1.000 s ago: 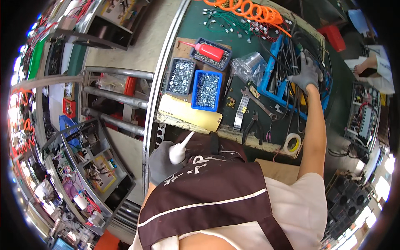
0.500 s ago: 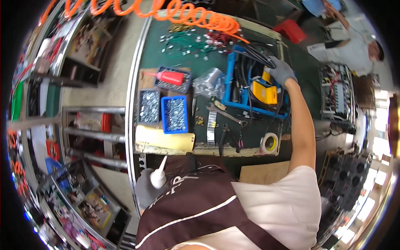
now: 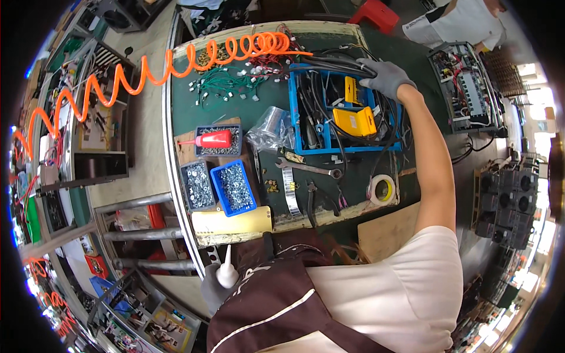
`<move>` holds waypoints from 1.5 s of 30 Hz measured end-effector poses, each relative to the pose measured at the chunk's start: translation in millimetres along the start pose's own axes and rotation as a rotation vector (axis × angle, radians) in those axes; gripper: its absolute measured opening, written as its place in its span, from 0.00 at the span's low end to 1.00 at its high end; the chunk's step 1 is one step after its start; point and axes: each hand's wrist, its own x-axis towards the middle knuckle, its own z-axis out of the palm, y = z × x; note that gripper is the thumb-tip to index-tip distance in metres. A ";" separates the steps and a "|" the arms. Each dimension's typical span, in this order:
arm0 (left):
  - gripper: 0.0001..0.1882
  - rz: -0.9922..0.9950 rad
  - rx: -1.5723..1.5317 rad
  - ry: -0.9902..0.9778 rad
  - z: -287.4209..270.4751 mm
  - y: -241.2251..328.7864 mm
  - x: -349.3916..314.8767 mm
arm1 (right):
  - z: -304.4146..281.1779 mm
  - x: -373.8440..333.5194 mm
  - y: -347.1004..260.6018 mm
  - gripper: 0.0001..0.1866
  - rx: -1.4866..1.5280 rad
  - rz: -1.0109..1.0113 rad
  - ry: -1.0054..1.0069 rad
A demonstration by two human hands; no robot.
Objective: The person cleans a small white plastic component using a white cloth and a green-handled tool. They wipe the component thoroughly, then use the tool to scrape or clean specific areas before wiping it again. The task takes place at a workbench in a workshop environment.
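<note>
My right hand (image 3: 387, 80), in a grey glove, reaches over the far right corner of a blue tool crate (image 3: 353, 149). Its fingers curl round a bundle of black cables (image 3: 336, 66) lying across the crate's far rim. Inside the crate are yellow tool parts (image 3: 354, 121), more black cords and dark-handled tools. Low at my left side, close to the apron, my left hand (image 3: 214, 290), also gloved, holds a white squeeze bottle (image 3: 227, 275) with its long nozzle pointing up. The apron partly hides that hand.
Left on the green bench are bins of small metal hardware (image 3: 236, 187) and a red bottle (image 3: 214, 139). A wrench (image 3: 312, 169), pliers (image 3: 312, 206) and a tape roll (image 3: 382, 190) lie nearer. An orange coiled hose (image 3: 170, 65) hangs over the far left. Another person (image 3: 459, 25) is far right.
The view has turned, so the bench sits differently and the orange hose appears lower left. My right hand stays at the crate's far right corner with the cables; my left hand keeps the bottle.
</note>
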 end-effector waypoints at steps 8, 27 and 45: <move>0.26 -0.023 0.007 -0.034 -5.3 15.5 14.5 | 53.2 9.9 6.6 0.32 -0.449 -0.296 0.715; 0.27 0.046 0.091 -0.092 -1.8 22.2 32.5 | 95.3 58.1 -1.7 0.24 -0.839 -1.016 0.501; 0.27 0.008 0.024 -0.055 6.7 19.2 12.7 | 113.7 54.1 -112.1 0.32 -0.354 -0.169 0.159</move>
